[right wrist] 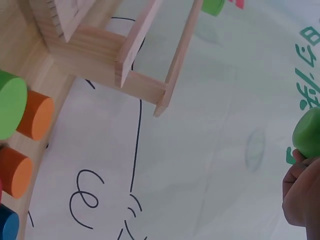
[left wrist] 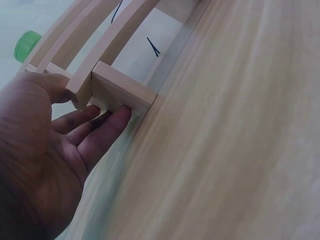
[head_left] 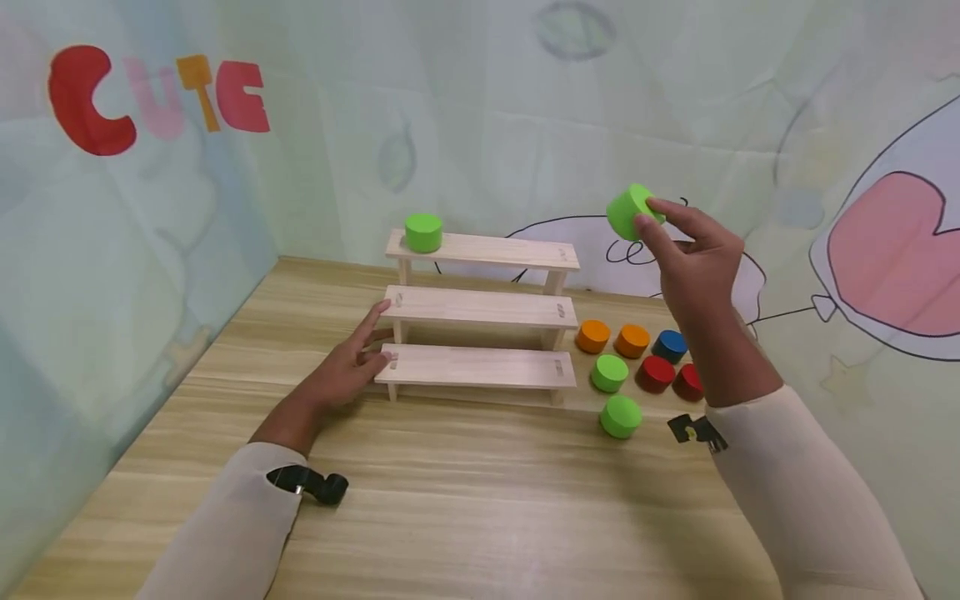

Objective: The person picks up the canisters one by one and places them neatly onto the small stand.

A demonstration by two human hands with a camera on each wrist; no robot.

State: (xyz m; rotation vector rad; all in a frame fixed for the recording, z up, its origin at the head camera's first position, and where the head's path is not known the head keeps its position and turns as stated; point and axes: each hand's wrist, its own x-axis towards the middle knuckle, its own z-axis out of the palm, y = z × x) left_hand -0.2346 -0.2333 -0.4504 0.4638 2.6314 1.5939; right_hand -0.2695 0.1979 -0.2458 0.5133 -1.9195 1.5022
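Green block, one: short cylinder, wider than tall. It is raised above the table, to the right of and apart from the stand; its axis is tilted from upright. It is pinched between thumb and forefinger of the right hand; the placing of the remaining fingers cannot be fully told.

Wooden stand, one: three stepped boards, long axis laid left to right, lowest board set nearest the wearer. Its left end is gripped by the left hand, the lowest board's end being taken between thumb and parted fingers.

Second green block, one: seated upright on the top board, at its left end.

Beside the stand's right end, set on the table: two orange blocks, one blue block, two red blocks, two green blocks.
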